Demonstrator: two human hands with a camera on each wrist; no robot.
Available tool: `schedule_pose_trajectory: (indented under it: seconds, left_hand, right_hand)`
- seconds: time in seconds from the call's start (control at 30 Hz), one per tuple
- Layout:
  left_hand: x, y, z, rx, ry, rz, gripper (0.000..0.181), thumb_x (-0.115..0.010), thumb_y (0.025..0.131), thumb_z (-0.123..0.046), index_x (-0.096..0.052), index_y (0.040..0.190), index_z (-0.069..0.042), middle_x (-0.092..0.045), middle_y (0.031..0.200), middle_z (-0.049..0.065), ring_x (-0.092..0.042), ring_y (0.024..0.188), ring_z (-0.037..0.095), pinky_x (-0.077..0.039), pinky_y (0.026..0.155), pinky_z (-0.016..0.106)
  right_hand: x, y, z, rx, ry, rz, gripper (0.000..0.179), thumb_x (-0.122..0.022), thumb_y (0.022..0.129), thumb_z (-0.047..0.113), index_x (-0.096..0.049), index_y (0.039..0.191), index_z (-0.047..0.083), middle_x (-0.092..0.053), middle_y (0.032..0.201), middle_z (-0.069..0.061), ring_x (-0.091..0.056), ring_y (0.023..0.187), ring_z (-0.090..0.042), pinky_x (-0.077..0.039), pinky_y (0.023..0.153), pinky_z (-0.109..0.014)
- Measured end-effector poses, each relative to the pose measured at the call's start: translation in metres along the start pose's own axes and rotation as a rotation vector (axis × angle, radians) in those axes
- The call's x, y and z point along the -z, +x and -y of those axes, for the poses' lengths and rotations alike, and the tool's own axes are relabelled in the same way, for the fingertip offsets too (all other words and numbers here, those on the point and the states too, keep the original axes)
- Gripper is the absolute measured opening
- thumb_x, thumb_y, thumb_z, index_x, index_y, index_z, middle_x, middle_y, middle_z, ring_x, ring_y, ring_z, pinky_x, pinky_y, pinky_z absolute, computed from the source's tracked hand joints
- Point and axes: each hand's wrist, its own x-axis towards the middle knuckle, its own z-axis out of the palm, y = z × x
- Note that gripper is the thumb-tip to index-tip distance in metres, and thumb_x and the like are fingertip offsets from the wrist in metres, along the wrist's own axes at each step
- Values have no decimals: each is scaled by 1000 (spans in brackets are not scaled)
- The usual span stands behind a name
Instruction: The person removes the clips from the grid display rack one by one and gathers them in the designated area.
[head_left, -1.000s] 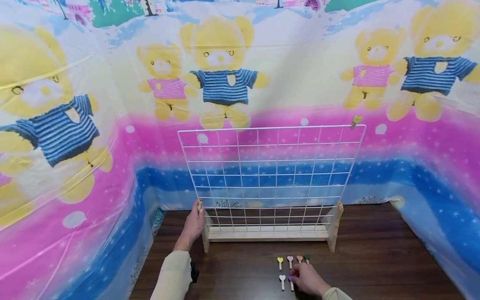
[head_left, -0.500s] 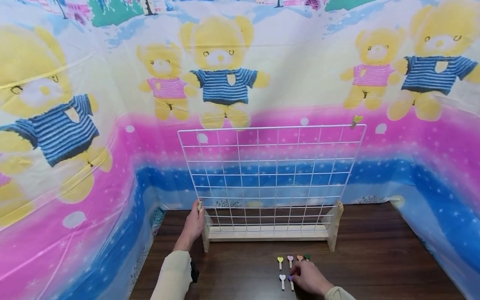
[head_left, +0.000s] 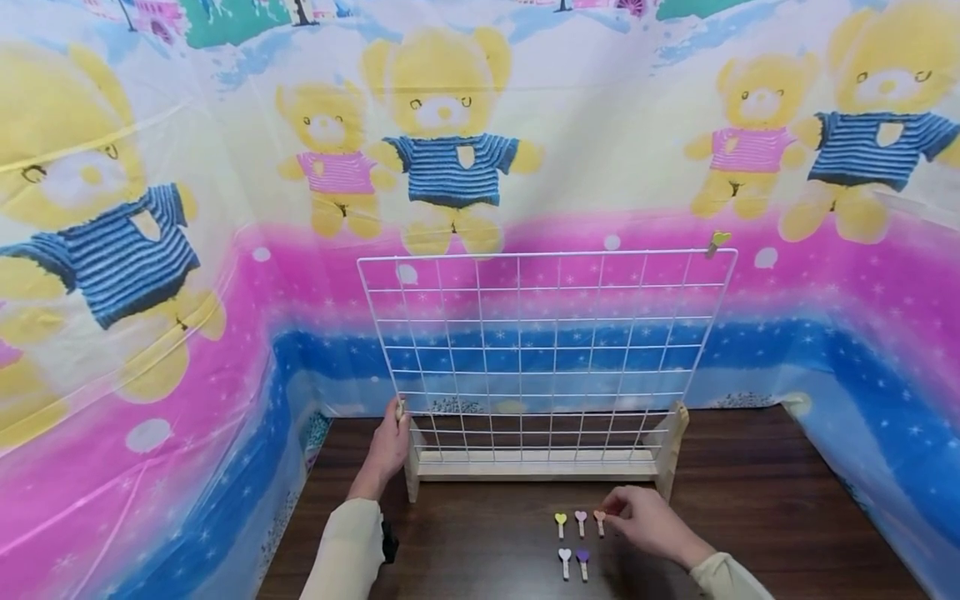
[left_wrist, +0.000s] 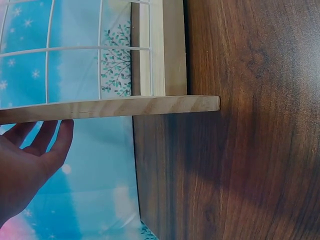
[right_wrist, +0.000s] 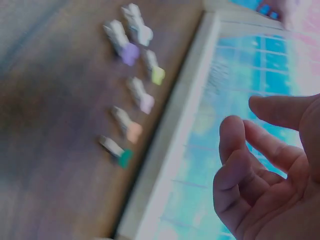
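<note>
My left hand holds the left wooden upright of a stand that carries a white wire grid. In the left wrist view its fingers meet the upright's outer side. Over the table, my right hand is beside the heart-topped mini clothespins, at the right end of their back row. Its fingers are loosely bent, with nothing between them in the right wrist view. The green clothespin lies on the table there; the hand hides it in the head view. Left of it lie an orange, a pink and a yellow one.
Nearer me lie a white clothespin and a purple one. Another yellow-green clothespin sits on the grid's top right corner. Bear-printed cloth surrounds the brown wooden table.
My right hand has moved up and right, from the purple clothespin to the back row's right end. The purple clothespin is now uncovered. The left hand stays on the upright.
</note>
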Motion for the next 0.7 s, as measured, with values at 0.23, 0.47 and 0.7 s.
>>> schedule_pose_trajectory:
  seconds: [0.23,0.47,0.7]
  left_hand:
    - [1,0,-1,7,10,8,42,-31,105,-24,-24,145,-11,-52,111,22,-53,85,28,-42,69,41]
    - [0,-1,0,4,5,5,40,-32,105,-24,-26,143,-13,-52,102,19,-50,77,25,-41,64,38]
    - [0,-1,-2,8,-6,8,40,-31,105,-25,-25,143,-14,-50,95,16,-48,72,24,-39,61,35]
  right_hand:
    - [46,0,20,4,-16,-48,8,-72,83,16,-67,90,17,-62,85,8,-56,72,-4,-47,61,-24]
    - [96,0,47,-20,-34,-80,10,-69,87,19,-67,97,15,-60,82,7,-52,61,-7,-44,51,-26]
    - [142,1,61,67,-102,-159,13,-69,87,15,-67,100,13,-58,78,8,-52,60,-4,-44,49,-26]
